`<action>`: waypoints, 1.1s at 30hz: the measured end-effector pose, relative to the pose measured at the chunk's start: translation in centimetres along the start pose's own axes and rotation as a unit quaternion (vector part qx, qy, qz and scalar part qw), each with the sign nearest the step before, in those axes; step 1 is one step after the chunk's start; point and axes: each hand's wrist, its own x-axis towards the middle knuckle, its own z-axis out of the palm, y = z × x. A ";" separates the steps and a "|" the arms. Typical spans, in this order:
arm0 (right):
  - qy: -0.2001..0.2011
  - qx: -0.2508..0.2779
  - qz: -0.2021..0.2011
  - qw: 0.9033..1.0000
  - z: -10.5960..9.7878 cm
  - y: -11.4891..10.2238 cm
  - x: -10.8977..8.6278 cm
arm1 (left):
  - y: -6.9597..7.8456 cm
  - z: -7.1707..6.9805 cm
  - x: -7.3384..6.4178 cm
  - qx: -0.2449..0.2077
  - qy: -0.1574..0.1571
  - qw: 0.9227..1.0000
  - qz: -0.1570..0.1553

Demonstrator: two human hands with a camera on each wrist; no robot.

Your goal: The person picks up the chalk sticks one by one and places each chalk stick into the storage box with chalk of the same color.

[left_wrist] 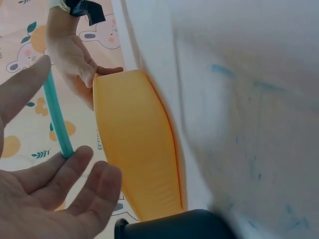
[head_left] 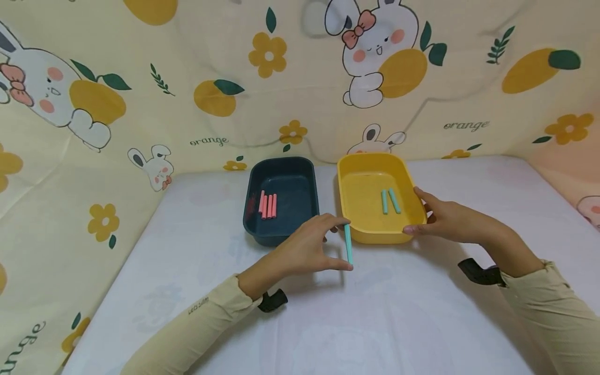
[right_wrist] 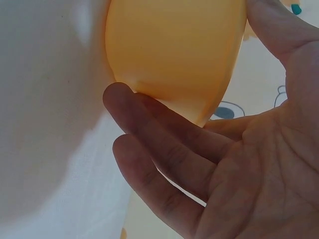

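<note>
My left hand (head_left: 304,247) pinches a teal chalk stick (head_left: 348,244) by its two ends, thumb at one and fingertip at the other. The stick is held just in front of the yellow bin (head_left: 361,237); in the left wrist view the same stick (left_wrist: 58,115) spans the gap between the fingers. Around the right front corner of the yellow bin my right hand (head_left: 452,221) holds on, its thumb and fingers spread along the wall. Two teal chalk sticks (head_left: 385,201) lie inside that bin. In the right wrist view, fingers (right_wrist: 164,144) rest against the bin's wall.
Left of the yellow bin stands a dark blue bin (head_left: 255,229) with several pink chalk sticks (head_left: 269,206) lying inside. Both stand on a white-covered table (head_left: 375,323), close to a hanging cloth (head_left: 309,104) printed with rabbits and oranges.
</note>
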 end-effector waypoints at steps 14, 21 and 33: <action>0.005 0.001 -0.008 1.000 -0.1 -0.2 0.2 | -0.3 -0.9 1.9 -0.018 0.029 0.999 0.020; 0.007 -0.003 -0.011 1.000 -0.2 -0.2 0.1 | 0.0 -1.1 3.4 -0.015 0.041 0.999 0.019; -0.001 -0.007 -0.007 1.000 -0.1 0.0 -0.2 | -0.4 -1.4 6.4 -0.001 0.052 0.998 0.032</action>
